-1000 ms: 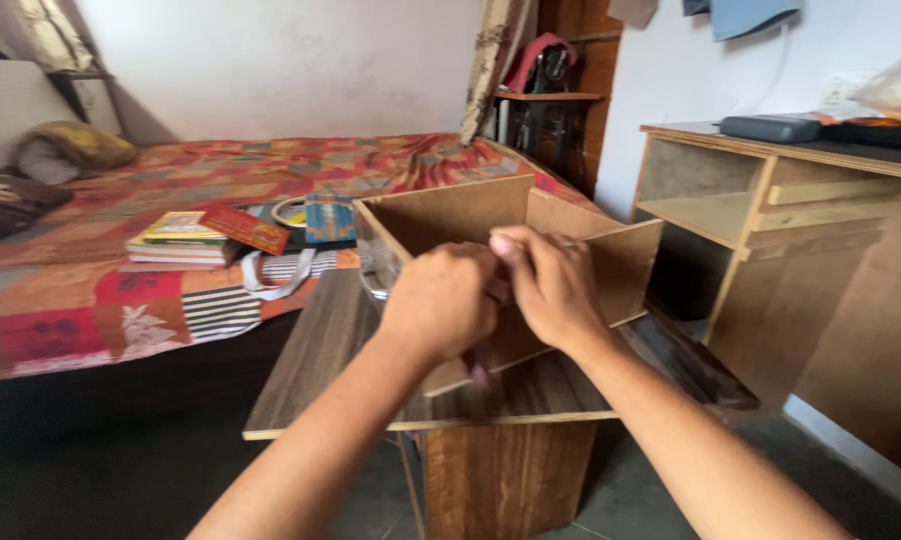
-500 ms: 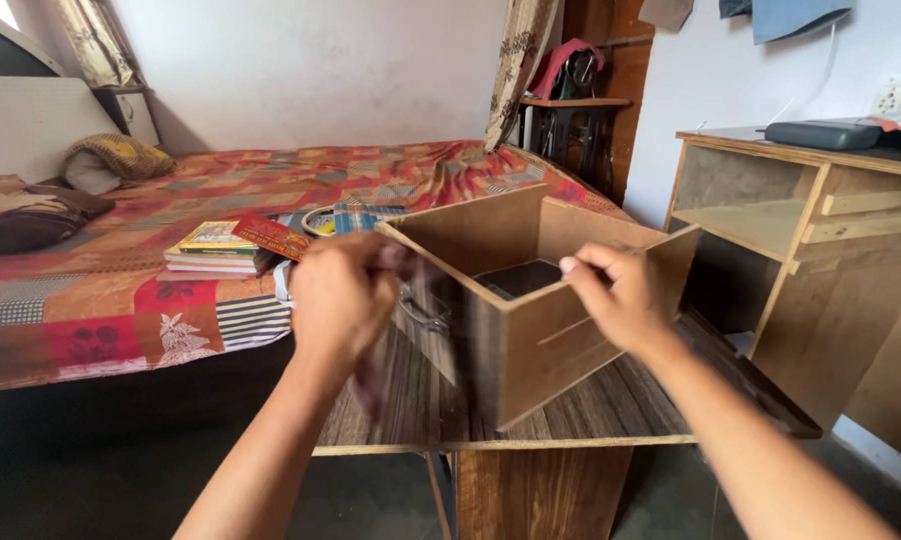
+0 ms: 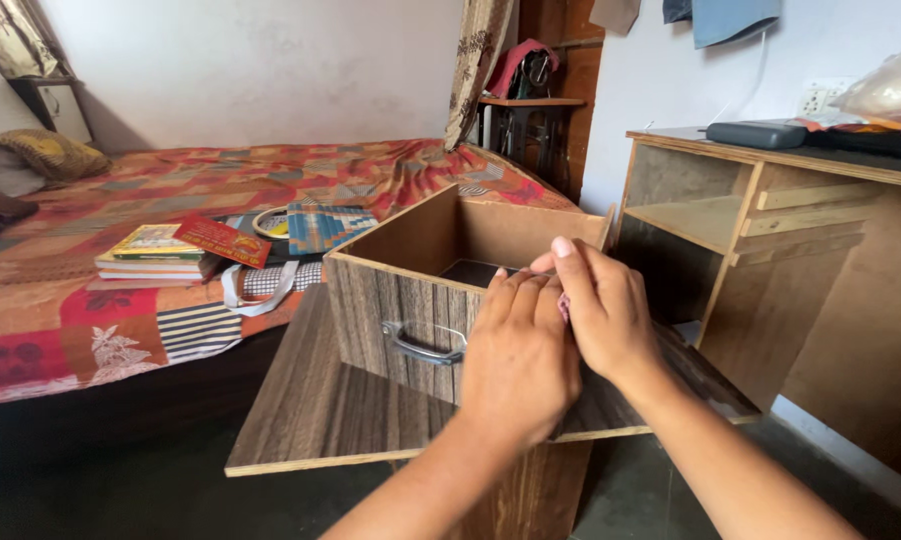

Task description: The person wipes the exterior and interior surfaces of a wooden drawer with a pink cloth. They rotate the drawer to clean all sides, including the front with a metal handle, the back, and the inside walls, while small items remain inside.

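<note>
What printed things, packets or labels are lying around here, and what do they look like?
Red printed packet: flat, tilted on the stack of books on the bed.
Stack of books: top cover green and yellow.
Blue patterned flat item: on the bed behind the wooden drawer.
Clear plastic bag: on the desk, far right.

Your drawer (image 3: 440, 290): open-topped wooden box, grey-brown woodgrain front panel, plain tan side and back boards, dark bottom panel inside. Curved metal handle (image 3: 422, 346) sits on the front panel, which faces near-left. It stands upright, turned at an angle, on the woodgrain board (image 3: 310, 410). Near right corner is hidden behind your hands, so that edge can't be judged.
</note>
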